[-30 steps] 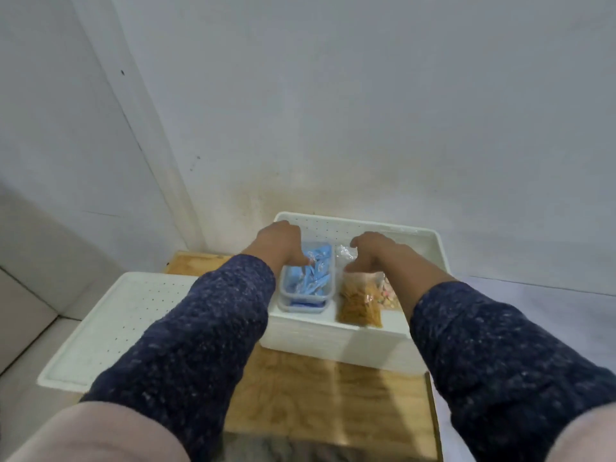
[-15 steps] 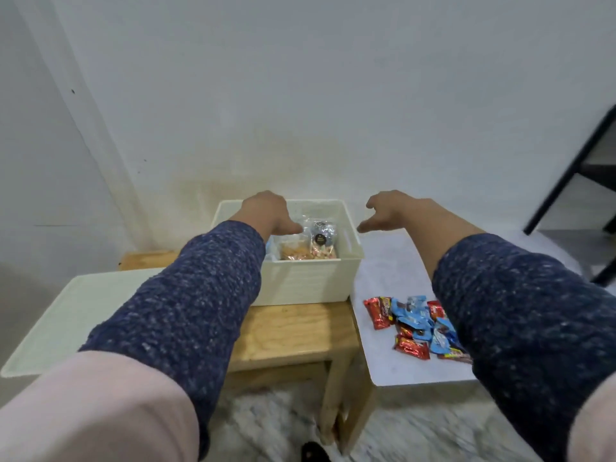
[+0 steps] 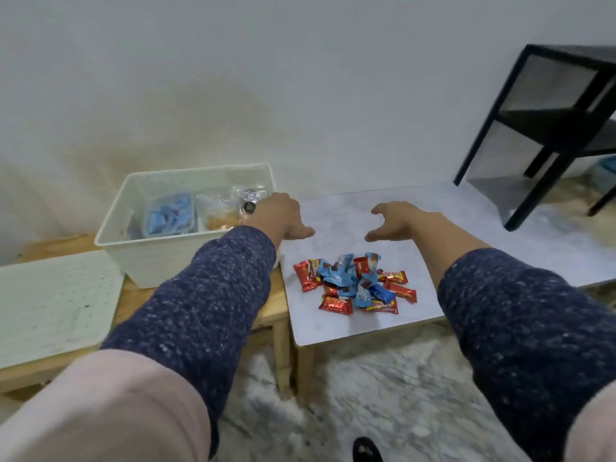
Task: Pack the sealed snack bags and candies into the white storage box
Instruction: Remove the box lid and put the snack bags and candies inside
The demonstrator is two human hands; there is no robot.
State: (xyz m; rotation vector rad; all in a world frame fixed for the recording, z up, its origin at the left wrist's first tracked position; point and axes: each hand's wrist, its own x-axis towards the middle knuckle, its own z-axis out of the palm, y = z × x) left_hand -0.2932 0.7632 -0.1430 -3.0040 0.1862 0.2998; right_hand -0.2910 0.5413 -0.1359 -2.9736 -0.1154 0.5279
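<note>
Red and blue candies (image 3: 356, 283) lie in a pile on the table (image 3: 466, 228), beside the box (image 3: 156, 258). Both hands, left (image 3: 283, 216) and right (image 3: 396, 220), hover over it, loosely spread, holding nothing. Best to scoop from both sides so none slip off.

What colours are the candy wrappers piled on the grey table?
Shiny red and bright blue wrapped candies, mixed in one pile; the head view shows them plainly.

One white storage box (image 3: 156, 258), holding one clear tub of blue-wrapped pieces (image 3: 170, 218) and two sealed snack bags (image 3: 221, 213). One perforated white lid (image 3: 53, 301). One heap of candies (image 3: 355, 283), red-wrapped and blue-wrapped; overlap prevents an exact count. Two hands: left hand (image 3: 278, 216), right hand (image 3: 398, 220). One black shelf unit (image 3: 546, 128).
</note>
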